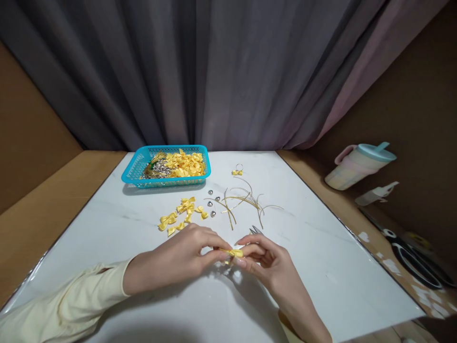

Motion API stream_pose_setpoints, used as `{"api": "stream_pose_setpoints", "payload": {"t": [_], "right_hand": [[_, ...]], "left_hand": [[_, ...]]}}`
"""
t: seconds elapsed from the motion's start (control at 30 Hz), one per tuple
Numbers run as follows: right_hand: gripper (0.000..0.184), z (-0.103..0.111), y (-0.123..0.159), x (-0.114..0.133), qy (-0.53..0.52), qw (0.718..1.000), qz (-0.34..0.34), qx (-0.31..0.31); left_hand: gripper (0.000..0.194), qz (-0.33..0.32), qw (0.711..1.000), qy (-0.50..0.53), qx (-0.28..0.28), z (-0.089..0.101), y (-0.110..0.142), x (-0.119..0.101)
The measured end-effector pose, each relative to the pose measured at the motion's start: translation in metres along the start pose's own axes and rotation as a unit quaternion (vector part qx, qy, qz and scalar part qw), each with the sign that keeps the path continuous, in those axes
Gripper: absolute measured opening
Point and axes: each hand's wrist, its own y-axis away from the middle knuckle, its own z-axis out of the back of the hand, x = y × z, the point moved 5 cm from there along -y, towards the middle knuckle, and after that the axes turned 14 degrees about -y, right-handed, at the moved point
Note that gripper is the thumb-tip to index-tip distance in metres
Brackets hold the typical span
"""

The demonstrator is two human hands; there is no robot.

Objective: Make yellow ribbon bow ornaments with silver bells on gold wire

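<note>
A: Where is the yellow bow (234, 253)?

B: Low in the middle of the view, between both hands, above the white tabletop (314, 286). The left hand (189, 250) pinches its left side between thumb and forefinger; the right hand (273, 267) nips the other side, its forefinger lifted a little apart.

A: How much of the bow shows?

B: Only part. Fingertips cover both ends, and whatever hangs beneath it is too blurred to name.

A: And past the hands?

B: Pointed metal tips (256, 230) poke out behind the right hand, which hides the rest of that tool. The left hand partly blocks the nearest of the loose bows (186, 205). Beside those lie small silver pieces (210, 204), then curved gold strips (246, 197) crossing one another.

A: Farther off?

B: A bow with a ring (237, 172), and a blue basket (166, 181) of more bows, silver pieces and gold strands, its bottom buried. On the right are a tumbler (352, 166), a small bottle (374, 194) and black-handled scissors (410, 259). The left sleeve (78, 300) is cut off by the frame.
</note>
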Motion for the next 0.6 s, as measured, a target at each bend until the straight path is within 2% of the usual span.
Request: {"api": "stream_pose_setpoints", "payload": {"t": [0.1,0.17,0.23,0.3,0.37,0.43,0.53,0.57,0.6], "right_hand": [[0.026,-0.001,0.001,-0.002,0.004,1.000,0.002,-0.030],[0.018,0.000,0.003,-0.002,0.047,0.996,0.032,-0.066],[0.009,-0.001,0.004,0.002,0.132,0.980,0.105,-0.105],[0.003,-0.004,0.007,0.008,0.220,0.946,0.196,-0.132],[0.009,-0.007,0.011,0.012,0.277,0.910,0.277,-0.138],[0.014,-0.010,0.014,0.015,0.296,0.888,0.327,-0.127],[0.018,-0.014,0.016,0.021,0.295,0.881,0.356,-0.100],[0.019,-0.015,0.017,0.023,0.292,0.881,0.362,-0.091],[0.020,-0.016,0.018,0.026,0.290,0.878,0.371,-0.083]], "left_hand": [[0.025,-0.034,0.995,-0.094,-0.028,-0.005,0.004,-0.005],[0.029,-0.062,0.982,-0.172,-0.049,-0.013,0.008,-0.010],[0.032,-0.085,0.966,-0.235,-0.070,-0.021,0.012,-0.016],[0.034,-0.096,0.960,-0.252,-0.077,-0.025,0.013,-0.019],[0.034,-0.081,0.971,-0.215,-0.072,-0.022,0.012,-0.018],[0.033,-0.037,0.988,-0.134,-0.066,-0.013,0.007,-0.009],[0.026,0.079,0.994,0.035,-0.065,0.003,-0.002,0.016],[0.023,0.099,0.989,0.097,-0.045,0.004,-0.005,0.022],[0.020,0.090,0.982,0.167,-0.017,0.002,-0.008,0.024]]}}
